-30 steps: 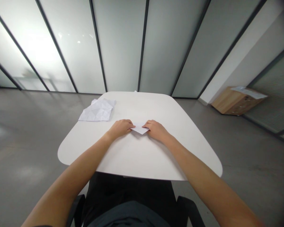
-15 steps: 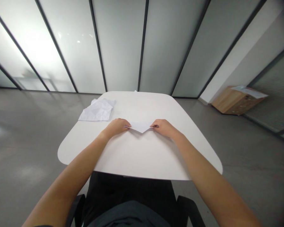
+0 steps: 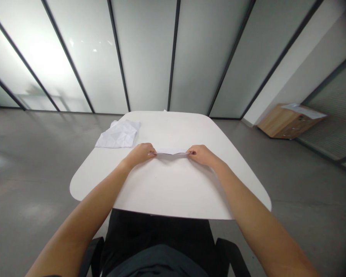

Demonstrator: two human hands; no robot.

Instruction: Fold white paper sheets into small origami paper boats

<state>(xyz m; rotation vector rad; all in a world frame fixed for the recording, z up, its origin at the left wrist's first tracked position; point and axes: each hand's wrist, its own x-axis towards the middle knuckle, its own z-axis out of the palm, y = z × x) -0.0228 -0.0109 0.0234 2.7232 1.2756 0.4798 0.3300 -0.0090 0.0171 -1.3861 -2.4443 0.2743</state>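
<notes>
Grip: both hands pinching, one at each end of a single paper. Left hand: thumb and fingers closed on the paper's left end, back of the hand uppermost. Right hand: the same hold on the right end.

Items, left to right:

Floor: grey, with pale reflections at far left.

Glass wall: frosted panels, dark upright bars, beyond the table's far edge; brightest toward the left.

Sheets: white, creased, lying at the table's left edge, toward the far left corner; beyond the left hand and apart from it.

Left armrest: black, below the table's near edge.

Table: white top, rounded corners, near edge wider than the far edge.

Trousers: black, directly below the near edge.

Paper: white, folded, stretched between the two hands, over the table's middle, between near and far edges; seen as a narrow band, shadow beneath. Contact with the top cannot be told.

Right armrest: black, below the near edge, toward the near right corner.

Cabinet: wood-coloured, on the floor, well apart from the table's right edge; white sheet on top.
</notes>
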